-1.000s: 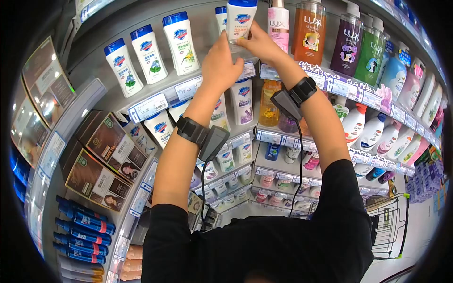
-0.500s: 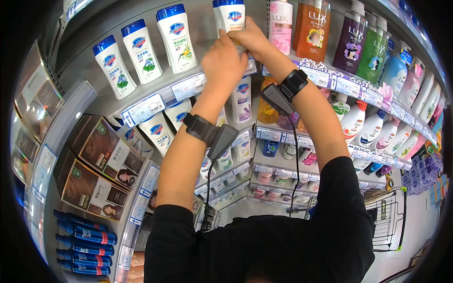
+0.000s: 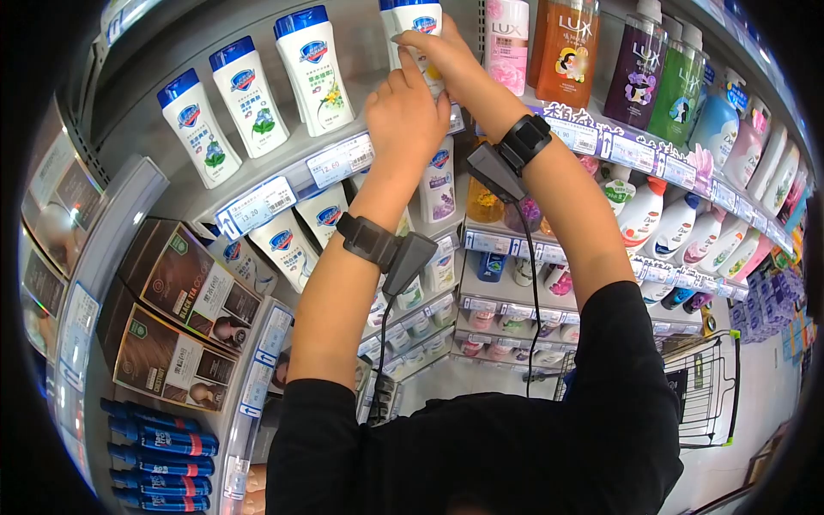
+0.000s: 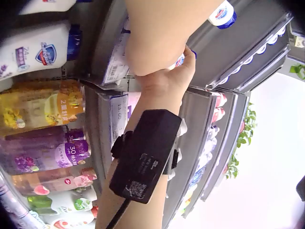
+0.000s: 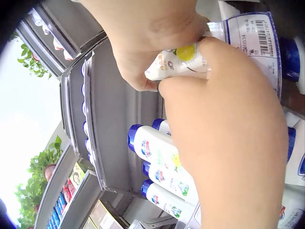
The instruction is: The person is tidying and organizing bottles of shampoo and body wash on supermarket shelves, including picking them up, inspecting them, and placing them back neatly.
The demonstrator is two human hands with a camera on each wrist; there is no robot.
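Observation:
Both hands are at a white body wash bottle [image 3: 422, 12] with a blue cap, which stands upright at the upper shelf's front, top cropped in the head view. My right hand [image 3: 448, 58] grips it from the right, thumb across its front label. My left hand [image 3: 405, 120] holds it lower down from the left, fingers at its side. In the right wrist view, the bottle's label [image 5: 178, 56] with a yellow picture shows between the right hand [image 5: 147, 36] and the left hand [image 5: 214, 76]. A similar bottle [image 3: 314, 73] stands to the left.
More white body wash bottles [image 3: 249, 96] stand farther left on the shelf. At the right are a pink pump bottle [image 3: 506, 47] and an orange one [image 3: 568, 53]. Price tags [image 3: 256, 208] line the shelf edge. Hair dye boxes [image 3: 199, 287] fill the left side; a shopping cart [image 3: 708, 390] is behind on the right.
The bottle and both hands have shifted slightly left in the head view, and the bottle has gone back toward the shelf. The right thumb now lies across its front.

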